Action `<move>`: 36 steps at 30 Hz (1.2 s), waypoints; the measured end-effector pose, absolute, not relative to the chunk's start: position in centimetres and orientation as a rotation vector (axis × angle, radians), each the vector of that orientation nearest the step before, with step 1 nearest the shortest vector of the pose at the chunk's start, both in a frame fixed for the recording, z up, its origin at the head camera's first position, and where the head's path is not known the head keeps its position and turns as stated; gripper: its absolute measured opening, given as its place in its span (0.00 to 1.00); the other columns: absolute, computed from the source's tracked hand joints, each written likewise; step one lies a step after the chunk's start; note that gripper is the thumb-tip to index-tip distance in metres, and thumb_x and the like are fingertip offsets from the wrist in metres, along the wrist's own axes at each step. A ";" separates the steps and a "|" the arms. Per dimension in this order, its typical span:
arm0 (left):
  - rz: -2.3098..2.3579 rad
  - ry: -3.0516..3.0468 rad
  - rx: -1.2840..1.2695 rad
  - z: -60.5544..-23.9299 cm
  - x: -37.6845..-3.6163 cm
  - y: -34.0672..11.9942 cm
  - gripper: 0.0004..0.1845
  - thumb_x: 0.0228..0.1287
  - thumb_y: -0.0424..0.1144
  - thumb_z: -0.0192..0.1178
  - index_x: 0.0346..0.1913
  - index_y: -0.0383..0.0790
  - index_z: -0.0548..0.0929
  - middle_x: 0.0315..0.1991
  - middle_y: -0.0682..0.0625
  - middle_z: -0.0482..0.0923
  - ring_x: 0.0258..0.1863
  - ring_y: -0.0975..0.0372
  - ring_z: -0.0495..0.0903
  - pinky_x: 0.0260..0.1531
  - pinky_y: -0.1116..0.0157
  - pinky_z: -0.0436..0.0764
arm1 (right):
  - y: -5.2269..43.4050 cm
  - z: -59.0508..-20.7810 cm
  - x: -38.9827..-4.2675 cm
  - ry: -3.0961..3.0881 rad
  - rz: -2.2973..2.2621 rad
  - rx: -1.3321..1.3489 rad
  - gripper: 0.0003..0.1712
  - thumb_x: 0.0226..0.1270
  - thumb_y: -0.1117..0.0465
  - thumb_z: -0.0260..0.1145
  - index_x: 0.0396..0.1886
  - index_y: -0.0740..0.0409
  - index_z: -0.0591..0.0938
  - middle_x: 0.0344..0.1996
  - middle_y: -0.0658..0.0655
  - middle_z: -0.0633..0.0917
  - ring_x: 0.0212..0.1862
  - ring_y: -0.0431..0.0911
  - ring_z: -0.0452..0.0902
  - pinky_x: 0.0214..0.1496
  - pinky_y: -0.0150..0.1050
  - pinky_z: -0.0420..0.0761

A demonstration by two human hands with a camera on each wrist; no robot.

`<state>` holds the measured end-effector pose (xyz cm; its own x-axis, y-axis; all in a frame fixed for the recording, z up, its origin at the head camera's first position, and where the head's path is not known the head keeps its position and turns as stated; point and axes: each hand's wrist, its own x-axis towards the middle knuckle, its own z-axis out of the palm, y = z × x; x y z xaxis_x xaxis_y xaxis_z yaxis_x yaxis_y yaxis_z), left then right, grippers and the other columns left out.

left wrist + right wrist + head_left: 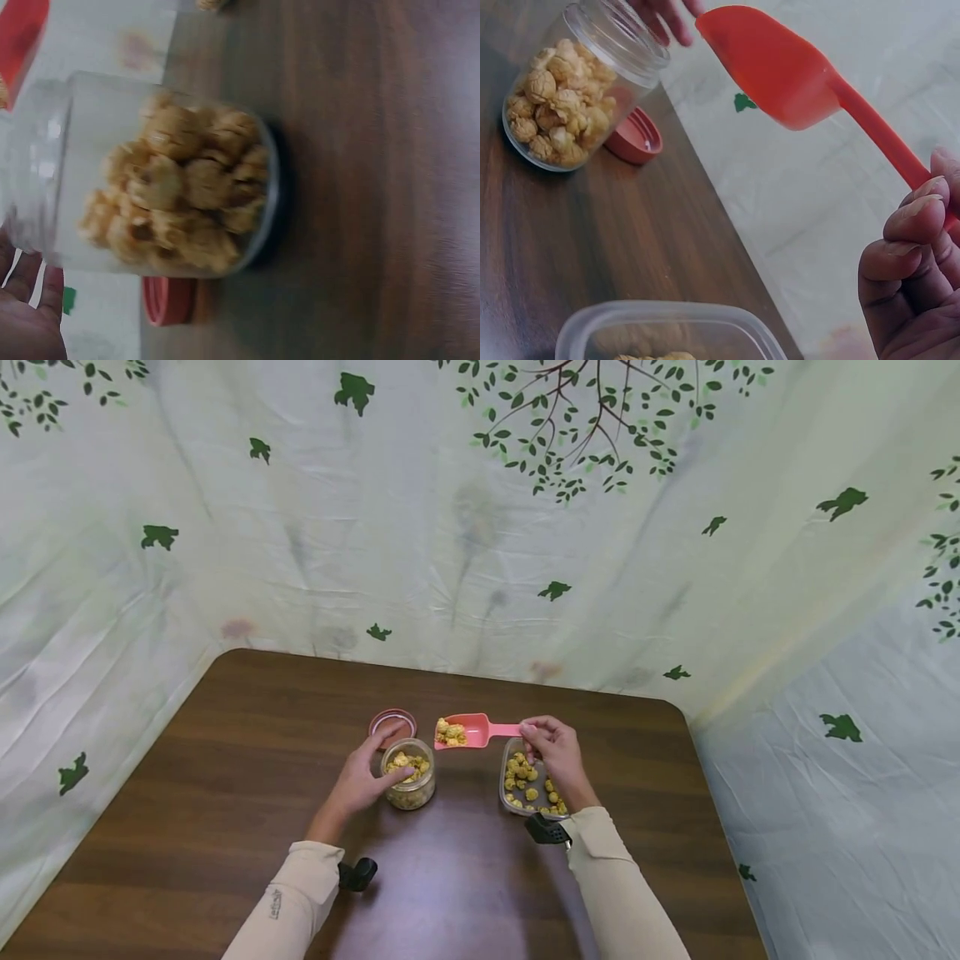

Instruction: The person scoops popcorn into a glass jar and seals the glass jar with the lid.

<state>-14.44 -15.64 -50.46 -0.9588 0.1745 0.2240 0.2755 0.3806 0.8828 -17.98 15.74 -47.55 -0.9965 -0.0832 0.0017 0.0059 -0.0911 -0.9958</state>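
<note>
A clear glass jar (408,774) (161,180) (577,90) part filled with yellow-brown snack pieces stands on the brown table (225,793). My left hand (365,774) grips it round the side. My right hand (551,752) (911,277) pinches the handle of a pink-red scoop (471,731) (795,71). The scoop carries a small heap of the same pieces and hovers just right of the jar's mouth. Below the right hand sits a clear plastic tub (528,781) (667,330) with more pieces in it.
The jar's red lid (392,726) (169,300) (634,139) lies on the table just behind the jar. A leaf-printed cloth (480,527) hangs behind and along both sides of the table. The table's front half is bare wood.
</note>
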 end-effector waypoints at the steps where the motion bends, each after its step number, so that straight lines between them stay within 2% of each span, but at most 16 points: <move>1: -1.669 -2.523 -0.407 -50.7 -14.3 -15.7 0.39 0.51 0.35 0.73 0.68 0.39 0.68 0.60 0.37 0.73 0.60 0.45 0.69 0.60 0.41 0.62 | 15.6 -47.5 -18.0 2.083 -2.264 -0.088 0.13 0.70 0.64 0.61 0.43 0.73 0.78 0.19 0.51 0.78 0.20 0.41 0.69 0.21 0.30 0.73; 6: -1.704 -2.505 -0.368 -51.9 -13.5 -15.8 0.46 0.45 0.37 0.76 0.69 0.39 0.65 0.62 0.34 0.71 0.62 0.43 0.67 0.61 0.39 0.58 | 14.9 -47.4 -17.9 2.106 -2.217 -0.059 0.12 0.69 0.63 0.61 0.43 0.71 0.79 0.20 0.51 0.78 0.20 0.42 0.69 0.22 0.31 0.73; 11: -1.685 -2.508 -0.328 -53.0 -13.2 -15.7 0.50 0.42 0.38 0.77 0.69 0.36 0.63 0.61 0.32 0.70 0.61 0.42 0.67 0.60 0.41 0.61 | 14.2 -47.6 -17.9 2.082 -2.230 -0.065 0.11 0.69 0.65 0.61 0.42 0.72 0.79 0.20 0.54 0.78 0.20 0.41 0.69 0.21 0.30 0.73; 17: -1.735 -2.574 -0.236 -53.5 -13.0 -15.6 0.51 0.41 0.36 0.79 0.70 0.38 0.62 0.62 0.33 0.70 0.62 0.42 0.67 0.62 0.41 0.59 | 13.6 -47.8 -17.8 2.068 -2.246 -0.093 0.09 0.69 0.67 0.61 0.40 0.73 0.78 0.19 0.55 0.77 0.18 0.39 0.69 0.20 0.30 0.72; 24: -1.690 -2.640 -0.127 -54.3 -13.0 -15.6 0.49 0.44 0.42 0.78 0.70 0.40 0.63 0.65 0.35 0.67 0.63 0.43 0.66 0.63 0.42 0.61 | 12.9 -47.8 -17.5 2.092 -2.211 -0.115 0.11 0.69 0.66 0.62 0.40 0.73 0.79 0.19 0.60 0.76 0.18 0.44 0.69 0.20 0.32 0.71; 28: -1.695 -2.639 -0.091 -54.6 -13.0 -15.6 0.47 0.46 0.43 0.77 0.70 0.40 0.64 0.64 0.35 0.68 0.63 0.44 0.67 0.63 0.42 0.62 | 12.6 -47.6 -17.4 2.099 -2.204 -0.109 0.11 0.69 0.66 0.62 0.40 0.73 0.79 0.18 0.60 0.77 0.17 0.43 0.69 0.19 0.31 0.72; 36: -1.742 -2.603 -0.092 -54.9 -13.0 -15.5 0.48 0.46 0.43 0.77 0.70 0.41 0.64 0.65 0.36 0.68 0.63 0.44 0.67 0.63 0.42 0.62 | 12.4 -47.1 -17.0 2.153 -2.114 -0.125 0.12 0.68 0.63 0.63 0.42 0.71 0.79 0.17 0.51 0.77 0.18 0.41 0.69 0.20 0.32 0.73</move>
